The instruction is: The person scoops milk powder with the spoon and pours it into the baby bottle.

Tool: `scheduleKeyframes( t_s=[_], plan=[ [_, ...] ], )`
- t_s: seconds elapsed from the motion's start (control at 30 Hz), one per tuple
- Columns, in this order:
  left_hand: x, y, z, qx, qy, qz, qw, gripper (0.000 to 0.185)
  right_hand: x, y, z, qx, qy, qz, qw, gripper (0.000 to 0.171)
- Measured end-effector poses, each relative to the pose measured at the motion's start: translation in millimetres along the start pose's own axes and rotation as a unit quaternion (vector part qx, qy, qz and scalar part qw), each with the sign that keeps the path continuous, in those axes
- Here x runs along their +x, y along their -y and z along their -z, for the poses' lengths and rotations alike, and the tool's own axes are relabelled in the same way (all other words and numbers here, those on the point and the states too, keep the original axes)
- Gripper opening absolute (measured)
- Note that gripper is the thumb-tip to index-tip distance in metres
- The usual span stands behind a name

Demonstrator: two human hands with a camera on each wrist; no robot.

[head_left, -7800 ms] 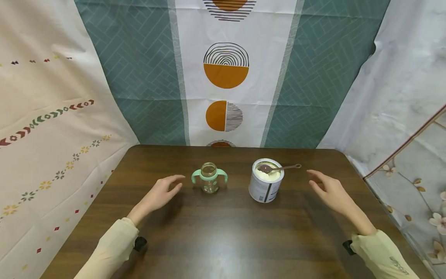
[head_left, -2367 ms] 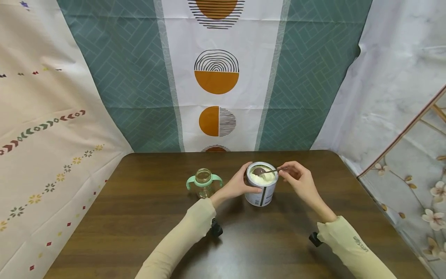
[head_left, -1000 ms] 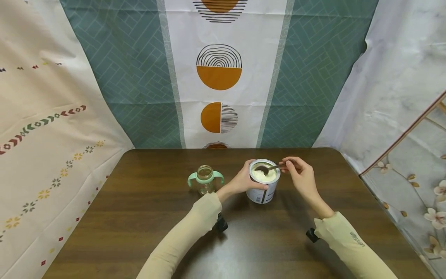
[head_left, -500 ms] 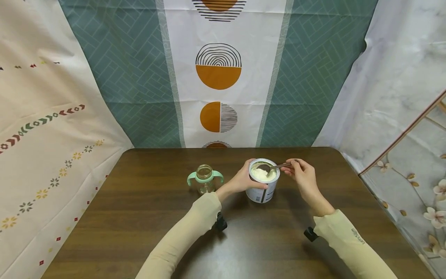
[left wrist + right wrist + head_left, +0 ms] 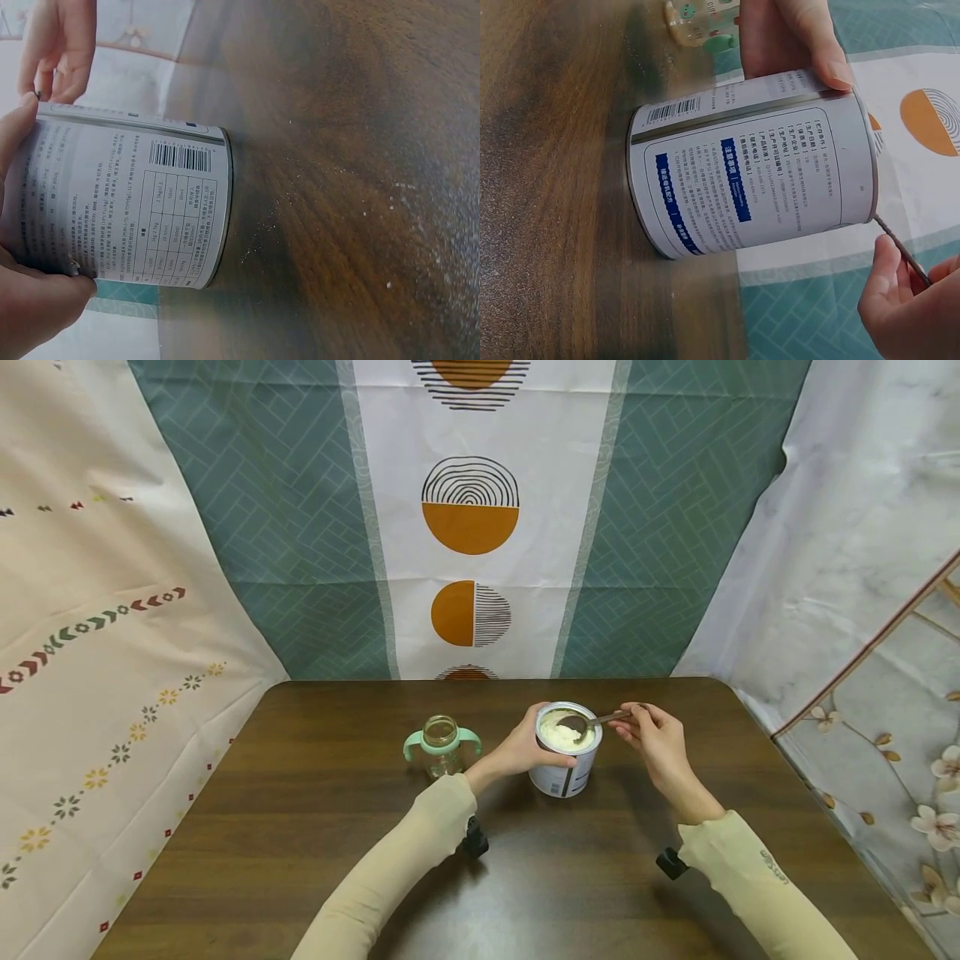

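An opened milk powder can [image 5: 564,779] stands upright on the table, filled with pale powder [image 5: 557,734]. My left hand [image 5: 517,748] grips its left side, thumb across the front near the rim; the left wrist view shows the printed label [image 5: 161,202] beside that hand. My right hand [image 5: 658,750] pinches the handle of a brown scoop spoon [image 5: 576,723], whose bowl sits in the powder inside the can. From the right wrist view, only the spoon's handle [image 5: 901,249] shows past the rim; its bowl is hidden by the can wall.
A clear baby bottle [image 5: 441,745] with mint-green handles stands uncapped left of the can, close behind my left forearm. White specks of powder [image 5: 390,285] dot the brown wooden table [image 5: 300,827]. Patterned cloths [image 5: 330,527] hang behind and on both sides.
From resting apart, my left hand came to grip the can and my right hand took the spoon's handle. Over the last second the spoon's bowl has shifted slightly right within the powder.
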State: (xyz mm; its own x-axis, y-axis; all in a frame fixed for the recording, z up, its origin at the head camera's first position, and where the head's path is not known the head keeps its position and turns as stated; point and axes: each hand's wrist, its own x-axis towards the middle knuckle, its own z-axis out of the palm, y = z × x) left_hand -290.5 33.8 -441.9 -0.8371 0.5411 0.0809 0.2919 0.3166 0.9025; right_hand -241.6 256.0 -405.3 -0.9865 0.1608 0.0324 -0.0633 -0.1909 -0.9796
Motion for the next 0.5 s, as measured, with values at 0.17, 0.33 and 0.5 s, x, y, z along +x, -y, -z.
scheduleKeyframes(
  t_s=[0.17,0.33,0.5],
  plan=[
    [-0.4,0.7,-0.2,-0.001,0.0,0.0,1.0,0.105,0.9,1.0,-0.4,0.009,0.003,-0.004,1.0,0.015],
    [0.9,2.4,-0.5,-0.006,-0.002,-0.008,0.9999,0.102,3.1,4.8,-1.9,0.032,0.0,-0.002,0.999,0.017],
    [1.3,2.9,-0.7,-0.012,-0.001,-0.007,0.9999,0.1,4.3,8.9,-2.8,0.056,-0.002,0.022,0.998,0.018]
  ],
)
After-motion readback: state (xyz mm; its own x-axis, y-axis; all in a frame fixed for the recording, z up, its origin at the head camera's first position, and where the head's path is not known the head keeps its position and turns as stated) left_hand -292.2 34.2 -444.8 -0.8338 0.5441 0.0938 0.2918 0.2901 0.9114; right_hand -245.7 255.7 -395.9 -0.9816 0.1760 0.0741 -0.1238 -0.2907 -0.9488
